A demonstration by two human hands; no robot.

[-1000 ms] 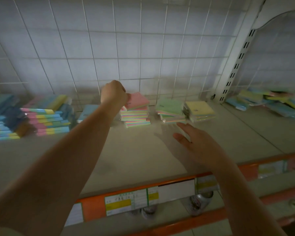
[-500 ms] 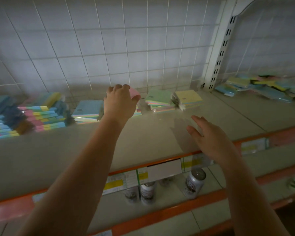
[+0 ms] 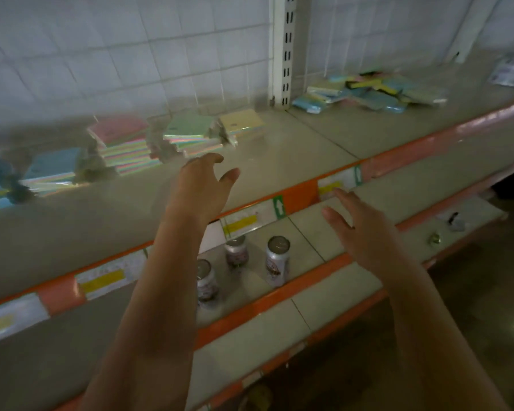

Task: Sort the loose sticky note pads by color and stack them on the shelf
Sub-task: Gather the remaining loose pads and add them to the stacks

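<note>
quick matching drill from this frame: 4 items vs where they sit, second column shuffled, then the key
Items:
1. pink-topped stack
2. yellow-topped stack
3. loose pile of pads
4. drink cans

Places:
A. lower shelf, under the orange edge
B. top shelf, right of the white upright
C. between the blue-topped and green-topped stacks
D. rightmost of the sorted stacks, left of the upright

Pairs: 1-C, 2-D, 3-B, 4-A

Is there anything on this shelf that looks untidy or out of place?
Yes. The loose pile of pads right of the white upright lies jumbled, colors mixed and overlapping, unlike the neat pink, green and yellow stacks.
</note>
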